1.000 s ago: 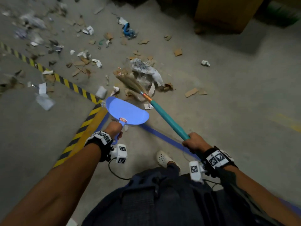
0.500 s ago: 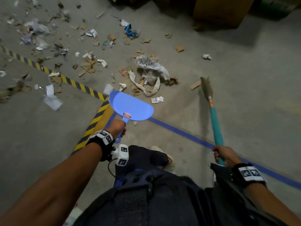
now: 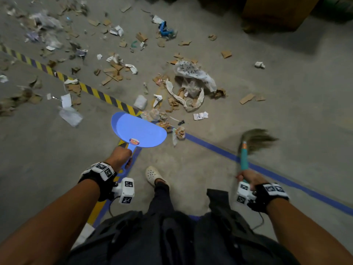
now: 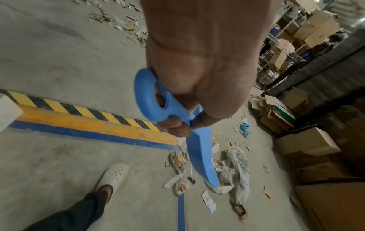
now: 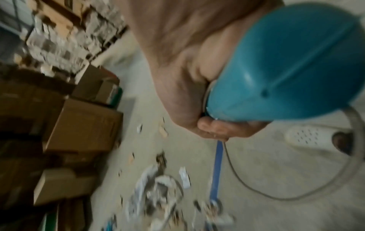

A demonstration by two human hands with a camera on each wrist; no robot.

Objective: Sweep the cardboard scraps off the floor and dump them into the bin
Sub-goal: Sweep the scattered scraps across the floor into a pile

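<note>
Ahead, cardboard scraps [image 3: 172, 104] lie beyond fingers [image 4: 173, 126] clamped on dustpan [image 3: 139, 131] and broom [image 3: 244, 157].

The left hand [image 3: 120, 157] is gripping a blue dustpan [image 3: 139, 131] near scraps [image 3: 172, 104]; the right hand [image 3: 248, 178] is holding a teal broom [image 3: 245, 150].

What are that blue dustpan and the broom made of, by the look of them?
Dustpan: smooth moulded plastic, probably; evenly blue with a slight sheen. Broom: the head looks like dry straw-like fibres, tan and blurred; the teal handle looks glossy, likely plastic or plastic-coated.
</note>
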